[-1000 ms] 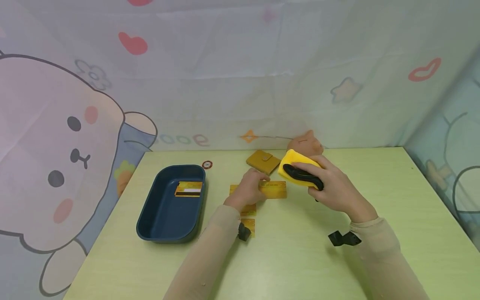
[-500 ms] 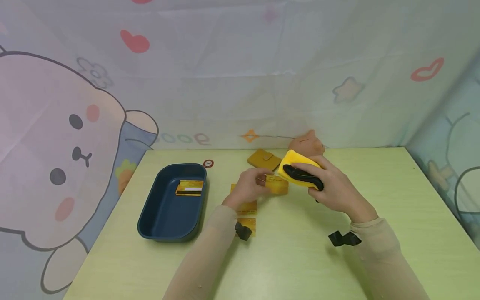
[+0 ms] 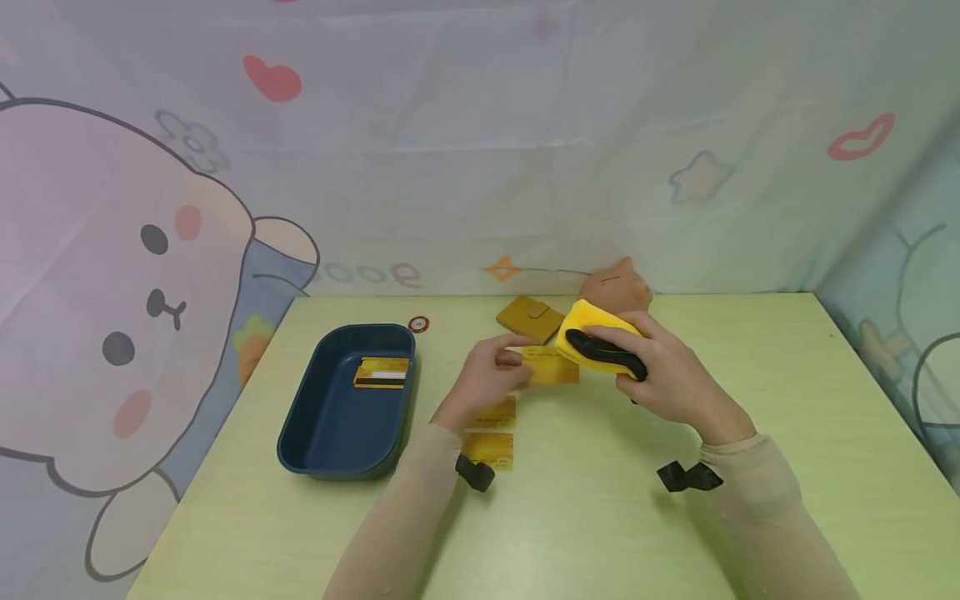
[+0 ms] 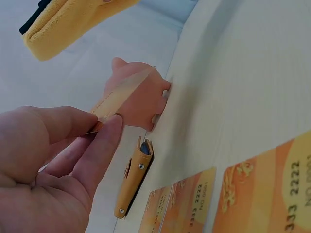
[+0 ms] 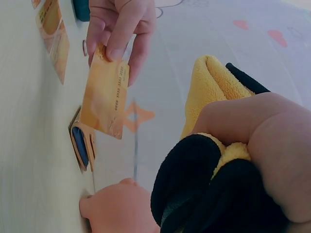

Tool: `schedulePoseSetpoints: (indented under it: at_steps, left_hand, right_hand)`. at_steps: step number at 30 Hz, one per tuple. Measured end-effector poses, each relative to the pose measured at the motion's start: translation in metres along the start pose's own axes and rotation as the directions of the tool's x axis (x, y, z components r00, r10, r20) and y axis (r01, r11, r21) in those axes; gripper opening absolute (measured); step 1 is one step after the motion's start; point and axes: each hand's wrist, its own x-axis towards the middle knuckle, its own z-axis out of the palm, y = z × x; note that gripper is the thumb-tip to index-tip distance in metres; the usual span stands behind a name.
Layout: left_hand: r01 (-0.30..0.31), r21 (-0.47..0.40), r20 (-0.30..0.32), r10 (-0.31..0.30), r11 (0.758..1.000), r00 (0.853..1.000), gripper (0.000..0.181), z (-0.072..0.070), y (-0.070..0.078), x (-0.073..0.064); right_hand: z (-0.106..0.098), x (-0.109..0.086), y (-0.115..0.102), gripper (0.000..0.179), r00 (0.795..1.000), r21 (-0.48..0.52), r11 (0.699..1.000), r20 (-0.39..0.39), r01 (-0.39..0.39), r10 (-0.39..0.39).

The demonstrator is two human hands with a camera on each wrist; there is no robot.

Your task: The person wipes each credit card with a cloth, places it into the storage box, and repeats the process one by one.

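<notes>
My left hand (image 3: 483,379) pinches a gold bank card (image 3: 553,367) by one end, thumb on one side and fingers on the other. In the left wrist view the card (image 4: 124,94) is raised off the table and tilted. My right hand (image 3: 678,379) grips a folded plush cloth (image 3: 585,321), yellow on one face and black on the other, held up just right of the card. The right wrist view shows its black fold (image 5: 189,170) under the fingers. Below the left hand, more gold bank cards (image 3: 491,452) lie in a column on the table, partly hidden by the hand and wrist.
On the left stands a dark blue tray (image 3: 337,429) with gold cards (image 3: 381,373) inside, stripe side up on top. A mustard card wallet (image 3: 528,318) and pink piggy bank (image 3: 615,287) are at the back. A red-rimmed round chip (image 3: 418,324) lies behind the tray.
The left hand has picked the top bank card up from the table and lifted it slightly toward the cloth. The right hand and cloth hold nearly still.
</notes>
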Motion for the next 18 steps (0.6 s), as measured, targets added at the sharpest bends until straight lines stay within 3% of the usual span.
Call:
schedulePoseSetpoints:
  at_steps: [11,18]
  left_hand:
    - [-0.004,-0.186,0.018,0.008,0.983,1.0,0.046,-0.002,-0.001,-0.01]
    - [-0.035,-0.114,0.034,0.04,0.993,0.999,0.058,-0.004,0.0,-0.016]
  right_hand:
    - [0.004,0.002,-0.004,0.079,1.0,-0.003,1.0,0.015,0.018,-0.018]
    - [0.01,0.003,-0.007,0.079,0.999,0.018,0.999,0.03,0.035,-0.036]
